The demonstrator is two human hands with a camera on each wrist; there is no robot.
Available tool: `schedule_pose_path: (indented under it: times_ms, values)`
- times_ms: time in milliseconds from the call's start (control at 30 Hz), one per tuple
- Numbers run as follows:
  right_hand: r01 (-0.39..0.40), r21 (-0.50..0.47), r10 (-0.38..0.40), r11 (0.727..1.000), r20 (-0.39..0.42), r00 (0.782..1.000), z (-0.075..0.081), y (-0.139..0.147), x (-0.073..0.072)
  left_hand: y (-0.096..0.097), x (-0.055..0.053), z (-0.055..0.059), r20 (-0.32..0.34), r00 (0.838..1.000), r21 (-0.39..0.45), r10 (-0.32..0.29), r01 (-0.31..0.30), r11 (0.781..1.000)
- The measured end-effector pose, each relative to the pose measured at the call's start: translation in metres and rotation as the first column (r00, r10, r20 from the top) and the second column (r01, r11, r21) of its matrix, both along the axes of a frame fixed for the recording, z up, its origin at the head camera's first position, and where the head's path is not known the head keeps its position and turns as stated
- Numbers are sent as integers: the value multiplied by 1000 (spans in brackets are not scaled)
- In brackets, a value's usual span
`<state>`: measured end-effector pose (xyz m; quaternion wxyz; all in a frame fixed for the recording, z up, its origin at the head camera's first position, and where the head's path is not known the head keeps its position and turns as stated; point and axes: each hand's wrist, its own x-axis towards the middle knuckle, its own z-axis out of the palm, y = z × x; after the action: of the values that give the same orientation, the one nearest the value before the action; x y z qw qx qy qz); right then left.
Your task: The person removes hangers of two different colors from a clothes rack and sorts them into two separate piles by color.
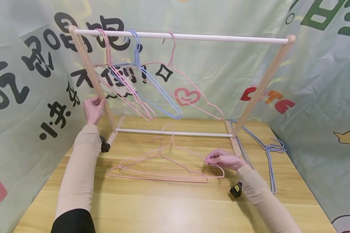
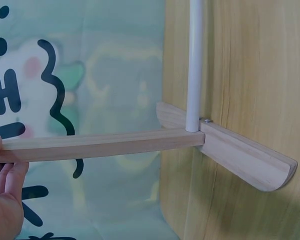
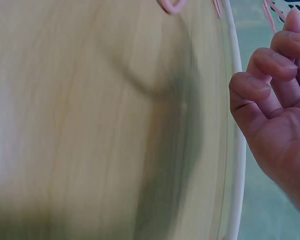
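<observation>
My left hand (image 1: 93, 109) grips the left wooden post (image 1: 84, 60) of a clothes rack, fingers and thumb around it. The left wrist view shows the same post (image 2: 99, 145) running from the fingers to the rack's foot (image 2: 250, 157). My right hand (image 1: 225, 159) pinches the right shoulder of a pink hanger (image 1: 215, 177). A second pink hanger (image 1: 159, 153) lies on the table, overlapped by the held one. In the right wrist view the right hand (image 3: 285, 95) shows curled fingers, with its fingertips partly cut off at the edge.
Pink hangers (image 1: 108, 48), blue hangers (image 1: 137, 51) and one more pink hanger (image 1: 172, 51) hang from the rack's white top bar (image 1: 221, 38). Several blue hangers (image 1: 270, 161) lie by the rack's right foot. A low white bar (image 1: 192, 133) joins the feet. Printed cloth surrounds the table.
</observation>
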<state>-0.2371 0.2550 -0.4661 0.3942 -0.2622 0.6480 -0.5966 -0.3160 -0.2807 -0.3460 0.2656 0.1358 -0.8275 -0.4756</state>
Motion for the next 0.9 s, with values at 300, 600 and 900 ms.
schedule_pose_path:
  times_ms: [300, 600, 900]
  values:
    - [-42, 10, 41, 999, 63, 997, -5, -23, 1, -2, -1, 0, 5, 1000, 6, 4, -4, 1000]
    - [-54, 38, 51, 998, 66, 996, -13, -36, 1, -1, 0, 0, 7, 1000, 8, -8, 8, 1000]
    - [66, 222, -28, 973, -168, 985, -2, -42, 4, -1, -1, -1, 4, 1000, 19, -11, 11, 1000]
